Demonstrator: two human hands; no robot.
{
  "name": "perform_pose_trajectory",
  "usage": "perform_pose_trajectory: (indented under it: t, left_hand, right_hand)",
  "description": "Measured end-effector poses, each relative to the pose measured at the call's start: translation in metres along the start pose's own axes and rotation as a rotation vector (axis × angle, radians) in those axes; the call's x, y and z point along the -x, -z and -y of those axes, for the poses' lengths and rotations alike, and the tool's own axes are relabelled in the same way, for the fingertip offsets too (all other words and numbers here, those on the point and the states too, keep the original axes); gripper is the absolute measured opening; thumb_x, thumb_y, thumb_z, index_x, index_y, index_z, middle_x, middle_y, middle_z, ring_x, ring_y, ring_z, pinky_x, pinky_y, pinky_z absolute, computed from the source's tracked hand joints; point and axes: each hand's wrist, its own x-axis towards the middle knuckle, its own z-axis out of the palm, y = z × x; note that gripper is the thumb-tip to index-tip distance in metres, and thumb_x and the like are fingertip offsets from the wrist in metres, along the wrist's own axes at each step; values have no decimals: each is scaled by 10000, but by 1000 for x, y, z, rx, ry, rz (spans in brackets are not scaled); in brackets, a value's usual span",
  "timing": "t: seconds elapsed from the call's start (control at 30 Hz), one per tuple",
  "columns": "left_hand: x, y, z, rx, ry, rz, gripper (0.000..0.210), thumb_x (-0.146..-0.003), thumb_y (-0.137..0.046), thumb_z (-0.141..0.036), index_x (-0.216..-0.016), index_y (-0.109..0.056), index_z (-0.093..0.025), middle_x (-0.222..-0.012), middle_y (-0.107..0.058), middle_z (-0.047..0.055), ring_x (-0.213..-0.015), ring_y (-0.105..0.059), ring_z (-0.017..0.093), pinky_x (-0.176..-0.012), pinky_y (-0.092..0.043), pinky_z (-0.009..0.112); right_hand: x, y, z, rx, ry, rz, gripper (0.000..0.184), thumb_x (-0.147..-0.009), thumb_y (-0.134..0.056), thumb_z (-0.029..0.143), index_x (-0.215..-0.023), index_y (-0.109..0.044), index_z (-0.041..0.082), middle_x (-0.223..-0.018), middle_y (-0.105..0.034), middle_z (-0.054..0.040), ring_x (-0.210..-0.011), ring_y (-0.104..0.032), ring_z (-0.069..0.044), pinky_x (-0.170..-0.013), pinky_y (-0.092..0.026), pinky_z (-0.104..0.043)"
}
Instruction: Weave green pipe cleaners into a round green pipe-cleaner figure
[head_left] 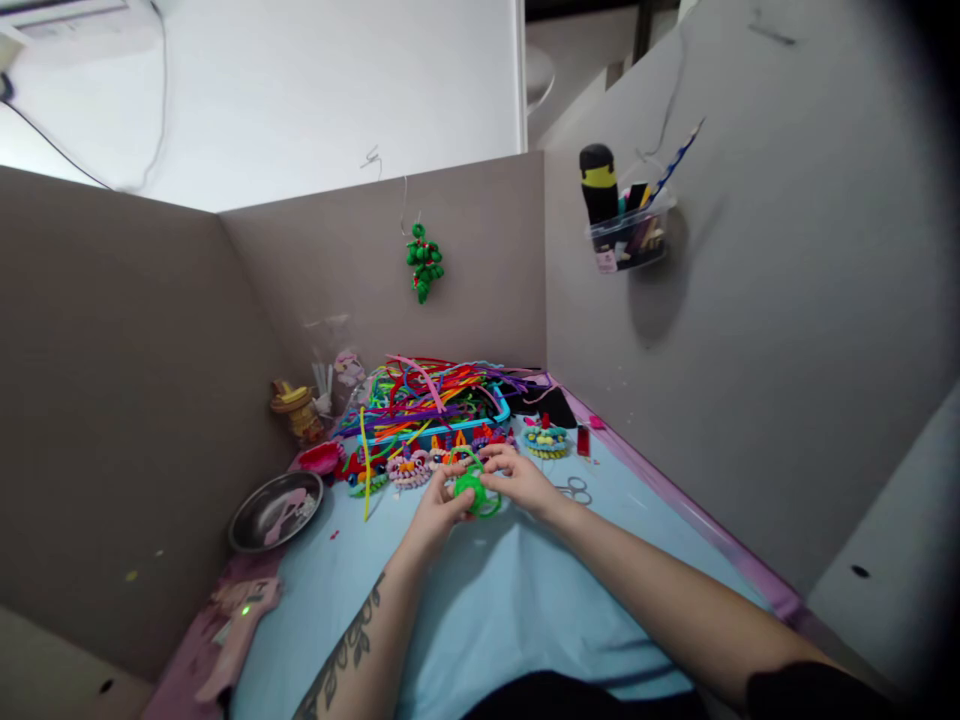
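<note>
Both of my hands meet over the blue cloth, just in front of several finished pipe-cleaner figures. My left hand (pixel 441 503) is closed on a bright green coiled pipe cleaner (pixel 470 492), with the thumb pressed on its near side. Fingers of my right hand (pixel 517 477) pinch the same green piece from the right, at its upper edge. Loose green loops stick out above the coil and below it on the right. Part of the coil is hidden behind my fingers.
A blue basket (pixel 501 403) heaped with colourful pipe cleaners stands at the back. Scissors (pixel 576 490) lie right of my hands. A metal bowl (pixel 251 538) and a pink glue gun (pixel 241 640) are at left. A clear holder (pixel 631 235) hangs on the right panel.
</note>
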Motion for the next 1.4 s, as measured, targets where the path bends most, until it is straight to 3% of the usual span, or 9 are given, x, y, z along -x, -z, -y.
perform_pose_trajectory:
  t: [0.2, 0.33, 0.43, 0.53, 0.67, 0.9, 1.23, 1.4]
  left_hand:
    - [-4, 4, 3, -75, -82, -19, 470, -606, -746, -350, -951, -472, -187, -678, -580, -18, -554, -533, 105, -532, -413, 219]
    - [-13, 12, 9, -163, -287, -257, 387, -606, -744, -325, -888, -522, -180, -874, -579, 25, -767, -555, 129, -689, -431, 235]
    - [-16, 13, 13, -146, -321, -354, 372, -623, -723, -363, -870, -507, -187, -787, -580, 10, -739, -560, 134, -694, -423, 242]
    - [-13, 6, 14, -110, -293, -285, 451, -634, -716, -367, -975, -472, -198, -700, -590, -12, -658, -568, 127, -646, -414, 235]
    - [-7, -3, 11, -109, -270, -242, 705, -603, -750, -312, -1188, -373, -204, -685, -614, -20, -610, -576, 117, -608, -403, 219]
    - [-1, -11, 4, -83, -217, -199, 830, -573, -769, -282, -1261, -313, -192, -631, -628, -26, -597, -592, 138, -596, -418, 234]
    - [2, -12, 0, -102, -239, -164, 750, -565, -763, -228, -1202, -368, -207, -849, -668, 48, -787, -636, 183, -730, -459, 281]
    - [1, -9, 3, -178, -290, -130, 758, -611, -735, -223, -1249, -326, -208, -876, -667, 59, -819, -626, 185, -788, -442, 303]
  right_hand:
    - [0, 1, -2, -167, -59, 131, 297, -664, -658, 429, -559, -575, 165, -1111, -536, -72, -1004, -538, -224, -881, -385, -363]
    - [-2, 0, -5, -172, -50, -17, 325, -680, -629, 470, -585, -564, 166, -1089, -529, -80, -1056, -499, -235, -950, -328, -379]
    - [-4, -2, -7, -164, -2, -136, 324, -713, -595, 477, -613, -557, 171, -1080, -527, -78, -1074, -475, -227, -981, -300, -381]
    - [-4, -5, -11, -142, 38, -151, 308, -740, -574, 473, -657, -576, 176, -1094, -530, -75, -1081, -467, -219, -988, -301, -386]
    - [-2, -10, -15, -100, 62, -116, 278, -753, -574, 454, -705, -592, 181, -1123, -500, -82, -1114, -451, -217, -977, -328, -378]
    - [0, -11, -12, -64, 91, -92, 240, -762, -577, 419, -702, -585, 186, -1122, -481, -86, -1127, -449, -205, -976, -338, -364]
    - [1, -11, -3, -203, -37, -38, 321, -703, -617, 489, -629, -598, 176, -1165, -497, -92, -1132, -466, -249, -961, -349, -390]
    - [4, -8, 5, -141, 67, -15, 279, -767, -572, 420, -632, -565, 177, -1148, -486, -84, -1118, -473, -219, -973, -340, -372]
